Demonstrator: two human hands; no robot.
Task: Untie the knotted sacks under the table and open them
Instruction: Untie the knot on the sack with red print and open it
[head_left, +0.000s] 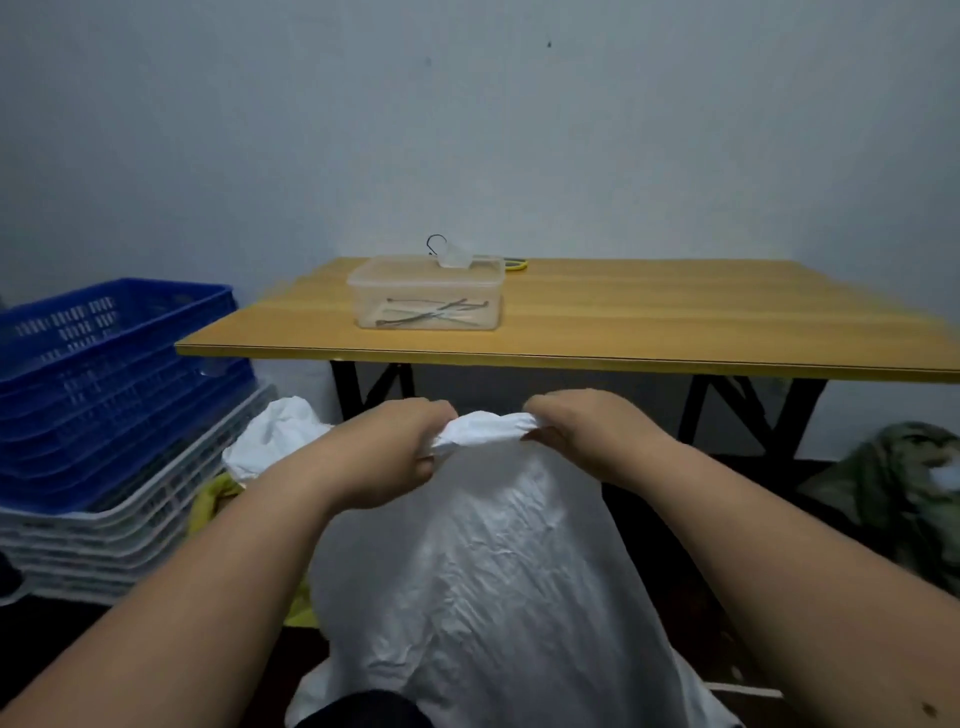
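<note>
Two hands grip the bunched neck of a white sack in front of a wooden table.

The left hand (400, 447) and right hand (587, 431) curl their fingers around the twisted top of the white sack (493, 561), which stands on the floor just before the table (649, 322). A second white sack (280, 431) lies left beside stacked blue crates (109, 374). A clear plastic box (426, 293) sits on the tabletop.
</note>
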